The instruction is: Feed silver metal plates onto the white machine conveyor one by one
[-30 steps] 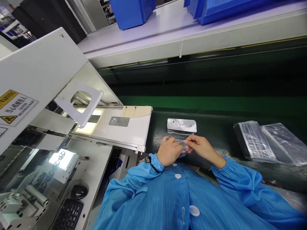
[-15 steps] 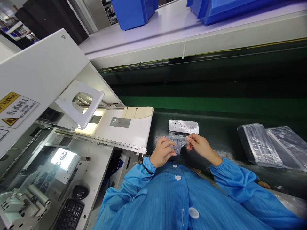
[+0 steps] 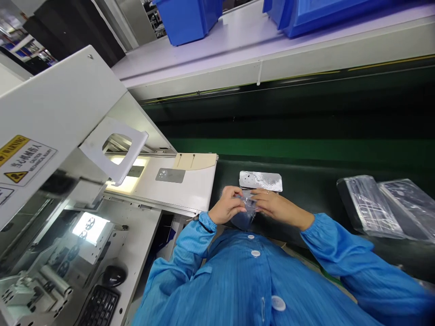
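Note:
Between my two hands is a piece of clear plastic film point(image 3: 249, 206), crumpled and shiny. My left hand point(image 3: 228, 205) pinches its left side with bent fingers. On the other side my right hand point(image 3: 277, 207) has its fingers closed on the film's upper right part. Just beyond the fingertips lies a stack of silvery phone back plates point(image 3: 261, 180) with camera holes at the left end. The hands cover the near edge of that stack. Whether anything is inside the film cannot be made out.
Two film-wrapped stacks point(image 3: 372, 206) lie on the dark bench to the right. At left stands a white machine point(image 3: 61, 97) with a feed table holding a single grey plate point(image 3: 170, 175). Blue bins point(image 3: 190, 20) sit on the shelf above. A keyboard point(image 3: 98, 305) and mouse point(image 3: 113, 275) are lower left.
My right hand has turned over and moved in toward the left hand, its back now facing up. The left hand has shifted slightly up, and the film is bunched closer between them.

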`<state>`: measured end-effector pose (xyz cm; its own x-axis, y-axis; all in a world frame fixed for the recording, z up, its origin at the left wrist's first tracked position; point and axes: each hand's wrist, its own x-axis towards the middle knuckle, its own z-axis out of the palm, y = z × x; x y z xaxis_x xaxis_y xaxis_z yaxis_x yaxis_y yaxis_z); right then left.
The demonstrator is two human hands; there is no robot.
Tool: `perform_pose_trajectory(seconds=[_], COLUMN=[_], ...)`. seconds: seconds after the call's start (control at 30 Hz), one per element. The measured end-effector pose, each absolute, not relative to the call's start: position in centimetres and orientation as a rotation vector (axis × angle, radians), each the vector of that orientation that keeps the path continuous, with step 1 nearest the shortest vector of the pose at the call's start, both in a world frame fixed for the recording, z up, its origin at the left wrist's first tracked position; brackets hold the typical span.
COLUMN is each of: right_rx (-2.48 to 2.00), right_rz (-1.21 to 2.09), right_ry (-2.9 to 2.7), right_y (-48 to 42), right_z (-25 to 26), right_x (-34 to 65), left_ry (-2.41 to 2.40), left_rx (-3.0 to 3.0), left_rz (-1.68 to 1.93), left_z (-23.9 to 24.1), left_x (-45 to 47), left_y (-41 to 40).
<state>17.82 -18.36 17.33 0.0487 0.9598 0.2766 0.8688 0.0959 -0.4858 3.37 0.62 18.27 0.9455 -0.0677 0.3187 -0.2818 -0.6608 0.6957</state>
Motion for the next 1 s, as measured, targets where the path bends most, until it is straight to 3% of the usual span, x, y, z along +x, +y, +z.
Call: perform_pose_trajectory(seconds=[0.2,0.43,0.63,1.0], right_rx=[-2.065,-2.145,-2.018,-1.981], right_rz=[0.170,0.270,0.493,0.504], right_ry=[-1.443,-1.010,-0.739,-0.312], right_y=[-20.4,-22.8,-25.0,-31.1], right_z=[17.1,14.7,14.4,11.7], right_x=[14.7,13.5,12.7,12.3], left_ry=[-0.003,0.292,0.018,0.367], left_rx=[2.090,2.018,2.377,1.808], left_rz=[0.415,-0.030,-0.228,-0.331], left_z=[18.2,16.7,16.9,13.3], left_x=[5.9,8.5,10.4,13.6], left_y=[0.6,-6.5,-9.5,-8.6])
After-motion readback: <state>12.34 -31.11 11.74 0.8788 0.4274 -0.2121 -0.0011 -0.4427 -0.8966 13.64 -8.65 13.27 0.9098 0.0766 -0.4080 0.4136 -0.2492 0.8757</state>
